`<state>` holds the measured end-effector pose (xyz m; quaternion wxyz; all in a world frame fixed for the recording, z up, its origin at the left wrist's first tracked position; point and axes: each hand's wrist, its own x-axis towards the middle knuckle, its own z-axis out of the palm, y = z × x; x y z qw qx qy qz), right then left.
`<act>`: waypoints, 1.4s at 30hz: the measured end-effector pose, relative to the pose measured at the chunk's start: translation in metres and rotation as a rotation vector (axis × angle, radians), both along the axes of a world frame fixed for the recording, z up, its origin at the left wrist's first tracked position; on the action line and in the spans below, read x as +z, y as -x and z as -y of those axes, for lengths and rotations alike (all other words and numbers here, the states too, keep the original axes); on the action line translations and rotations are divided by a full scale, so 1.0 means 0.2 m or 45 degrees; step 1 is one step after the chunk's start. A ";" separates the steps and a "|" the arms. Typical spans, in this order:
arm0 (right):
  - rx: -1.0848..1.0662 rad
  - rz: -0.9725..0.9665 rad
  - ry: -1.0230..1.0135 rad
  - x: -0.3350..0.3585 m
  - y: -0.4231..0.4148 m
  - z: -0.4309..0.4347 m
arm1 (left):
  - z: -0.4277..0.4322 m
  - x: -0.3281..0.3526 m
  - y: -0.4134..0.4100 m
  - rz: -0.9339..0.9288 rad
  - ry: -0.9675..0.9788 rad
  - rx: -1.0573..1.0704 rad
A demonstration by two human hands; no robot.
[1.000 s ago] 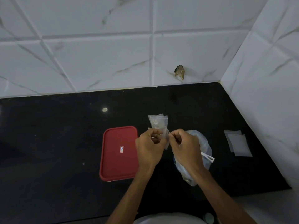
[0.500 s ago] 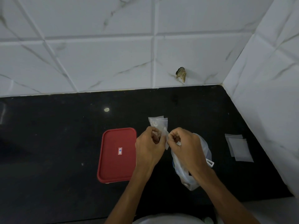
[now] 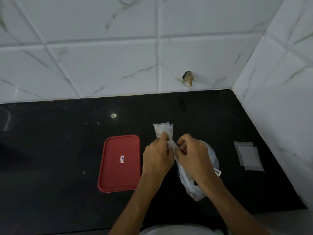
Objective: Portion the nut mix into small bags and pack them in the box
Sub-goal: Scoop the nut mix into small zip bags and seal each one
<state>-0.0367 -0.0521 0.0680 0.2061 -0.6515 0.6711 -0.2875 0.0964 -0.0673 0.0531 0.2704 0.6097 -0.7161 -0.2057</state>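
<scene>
You pinched the small clear plastic bag [image 3: 163,131] between your curled left hand [image 3: 157,156] and right hand [image 3: 193,155] above the black stone counter [image 3: 50,150]; the red-lidded rectangular plastic box [image 3: 120,162] lay just left, the crumpled translucent plastic sack [image 3: 212,158] beneath your right wrist.

This looks like a home kitchen corner to me: my glossy black stone bench [image 3: 50,150] meets two walls of large white marble-veined tiles [image 3: 101,65]. A red-lidded rectangular plastic food box [image 3: 120,161] and flat clear plastic pouches [image 3: 249,156] lie on it.
</scene>
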 end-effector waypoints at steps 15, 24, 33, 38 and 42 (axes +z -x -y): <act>-0.100 0.016 -0.089 0.10 0.10 0.05 | 0.06 0.12 0.00 -0.072 -0.220 0.096; -0.066 0.282 -0.184 0.24 0.15 0.05 | -0.03 -0.04 0.05 -1.482 -0.640 0.135; 0.063 0.074 -0.399 0.24 0.11 0.03 | -0.03 -0.08 0.07 -1.715 -0.676 0.149; 0.166 0.248 -0.449 0.24 0.16 0.01 | -0.04 -0.13 0.10 -1.902 -0.840 0.196; 0.103 0.119 -0.382 0.19 0.32 0.02 | -0.06 -0.16 0.11 -2.279 -1.091 0.334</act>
